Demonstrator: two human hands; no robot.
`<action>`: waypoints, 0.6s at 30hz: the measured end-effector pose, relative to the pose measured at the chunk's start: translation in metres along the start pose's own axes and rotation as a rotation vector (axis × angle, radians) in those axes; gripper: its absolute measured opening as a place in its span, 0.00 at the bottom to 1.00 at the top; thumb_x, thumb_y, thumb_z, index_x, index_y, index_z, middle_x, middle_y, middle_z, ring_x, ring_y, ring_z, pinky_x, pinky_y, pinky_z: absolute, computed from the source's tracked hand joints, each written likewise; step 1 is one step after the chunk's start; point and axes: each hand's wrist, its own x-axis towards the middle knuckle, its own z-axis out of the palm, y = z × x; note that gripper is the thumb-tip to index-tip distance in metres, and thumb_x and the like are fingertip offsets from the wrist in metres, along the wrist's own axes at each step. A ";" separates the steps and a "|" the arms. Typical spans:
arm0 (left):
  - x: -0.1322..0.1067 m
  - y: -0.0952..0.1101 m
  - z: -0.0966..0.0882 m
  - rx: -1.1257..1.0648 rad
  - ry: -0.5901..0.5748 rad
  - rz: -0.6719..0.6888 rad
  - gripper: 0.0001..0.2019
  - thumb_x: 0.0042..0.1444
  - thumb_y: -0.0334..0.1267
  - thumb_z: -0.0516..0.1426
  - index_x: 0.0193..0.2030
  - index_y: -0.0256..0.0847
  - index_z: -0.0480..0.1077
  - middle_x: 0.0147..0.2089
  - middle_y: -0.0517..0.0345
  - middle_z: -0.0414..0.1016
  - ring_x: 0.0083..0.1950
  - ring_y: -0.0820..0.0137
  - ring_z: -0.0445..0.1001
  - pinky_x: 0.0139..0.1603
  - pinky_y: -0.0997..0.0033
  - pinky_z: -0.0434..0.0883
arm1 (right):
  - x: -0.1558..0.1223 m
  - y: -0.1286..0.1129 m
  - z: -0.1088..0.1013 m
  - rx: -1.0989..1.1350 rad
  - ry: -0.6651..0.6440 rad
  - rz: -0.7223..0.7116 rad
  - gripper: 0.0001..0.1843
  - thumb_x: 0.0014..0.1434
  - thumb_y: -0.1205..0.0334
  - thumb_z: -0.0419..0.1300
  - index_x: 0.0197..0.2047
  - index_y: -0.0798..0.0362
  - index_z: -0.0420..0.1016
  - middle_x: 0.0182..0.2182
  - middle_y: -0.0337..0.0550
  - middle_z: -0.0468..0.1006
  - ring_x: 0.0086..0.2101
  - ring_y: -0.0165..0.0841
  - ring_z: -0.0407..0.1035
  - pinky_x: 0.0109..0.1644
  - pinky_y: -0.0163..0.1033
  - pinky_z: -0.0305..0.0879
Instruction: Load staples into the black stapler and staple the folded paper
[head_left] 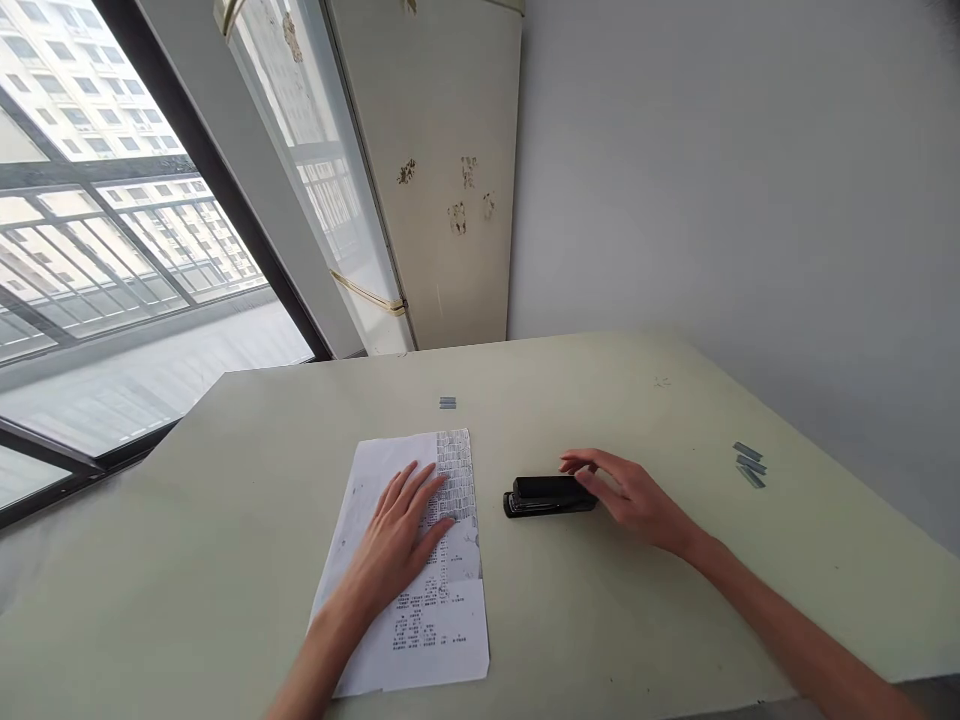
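- Centrally, a black stapler (550,496) lies flat on the pale green table (225,560), its length running left to right, just right of the printed sheets.
- The right hand (630,495) sits at the stapler's right end, fingers loosely spread and curved over it; the fingertips touch or nearly touch its top, and no closed grip shows.
- The left hand (401,545) lies open and flat, palm down, fingers stretched forward on the paper (442,625).
- That paper is a white sheet with dense print, a smaller printed slip lying along its upper right part, nearest the stapler.
- Stapler and paper are close but apart, a strip of bare table between them.
- A short strip of staples (448,403) lies beyond the paper's far edge.
- Three more staple strips (749,466) lie well off to the right, near the table's edge.
- Behind the table stand a worn cream refrigerator (442,200) and a large window (112,230).
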 end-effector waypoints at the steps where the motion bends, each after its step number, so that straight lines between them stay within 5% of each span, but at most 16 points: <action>1: 0.001 0.001 0.000 -0.010 0.013 0.008 0.26 0.73 0.51 0.53 0.74 0.55 0.56 0.77 0.57 0.60 0.80 0.52 0.52 0.74 0.41 0.63 | 0.001 0.002 0.000 0.039 0.037 0.036 0.22 0.73 0.41 0.50 0.59 0.42 0.74 0.53 0.47 0.81 0.50 0.41 0.75 0.50 0.45 0.74; 9: 0.031 0.002 0.001 -0.049 0.106 -0.035 0.18 0.74 0.47 0.50 0.66 0.49 0.66 0.68 0.55 0.71 0.74 0.55 0.63 0.71 0.47 0.67 | 0.023 0.017 0.014 0.236 0.125 0.077 0.25 0.73 0.38 0.49 0.54 0.47 0.76 0.48 0.48 0.83 0.49 0.40 0.77 0.58 0.47 0.71; 18: 0.123 -0.032 0.008 0.017 0.165 -0.217 0.16 0.70 0.41 0.52 0.61 0.45 0.70 0.60 0.49 0.76 0.62 0.53 0.73 0.64 0.47 0.70 | 0.017 0.018 0.021 0.213 0.128 0.041 0.23 0.74 0.40 0.49 0.51 0.47 0.77 0.44 0.46 0.84 0.46 0.39 0.77 0.54 0.44 0.72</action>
